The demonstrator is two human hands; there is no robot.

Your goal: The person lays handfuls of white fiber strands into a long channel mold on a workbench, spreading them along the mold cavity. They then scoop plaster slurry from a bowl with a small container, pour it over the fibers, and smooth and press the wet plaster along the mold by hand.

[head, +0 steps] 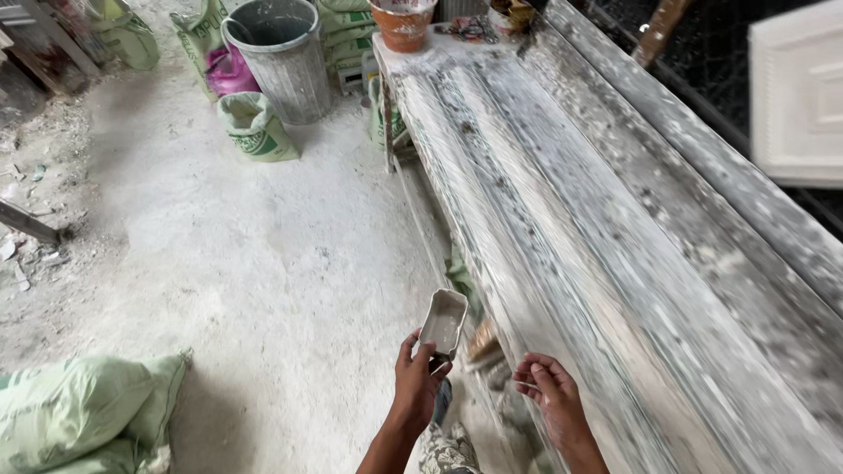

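- While the left hand (415,379) grips it by its lower end, the small, shallow, plaster-caked rectangular tray (443,322) stands tilted up in the air, open face to the camera, just off the near left edge of the bench.
- The tray sits directly above that hand, thumb and fingers closed round its bottom rim; it looks empty apart from a pale coating.
- The right hand (550,393) hovers just beside it to the right, fingers curled loosely inward with what seems a thin pale sliver pinched at the fingertips; I cannot tell exactly what it is.
- As a judgement, the step in hand is carrying or readying the tray at the bench edge; the next move calls for keeping it level and steady with 1 hand while the other works close by.
- The long white-streaked wooden bench (615,263) runs away up the right side, crusted with dried plaster.
- At its far end stands an orange clay-coloured pot (402,26).
- On the dusty white floor (246,263) stand a grey ribbed bucket (281,61) and a green sack (255,127) beside it.
- 1 more pale green sack (79,412) lies at the near left.
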